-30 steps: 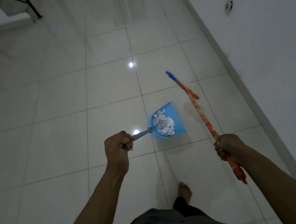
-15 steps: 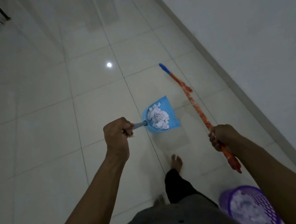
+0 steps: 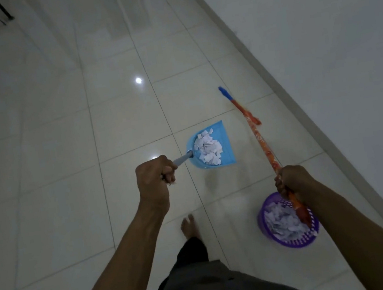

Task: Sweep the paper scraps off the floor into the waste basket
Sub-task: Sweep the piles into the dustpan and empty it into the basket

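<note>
While left hand (image 3: 154, 182) grips it, dustpan (image 3: 225, 145) holds scraps (image 3: 208, 151) — purple basket (image 3: 297, 243) also.

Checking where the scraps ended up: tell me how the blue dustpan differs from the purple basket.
The dustpan is blue, shallow and open-fronted; the basket is purple, round and perforated. The dustpan is held by its handle in the left hand; the basket stands on the floor beneath the right hand gripping the broom. Both hold white paper scraps.

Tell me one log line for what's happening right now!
left hand: grips dustpan handle | dustpan: holds paper scraps | right hand: grips broom stick | waste basket: on floor, scraps inside | step: dustpan not yet emptied
</note>
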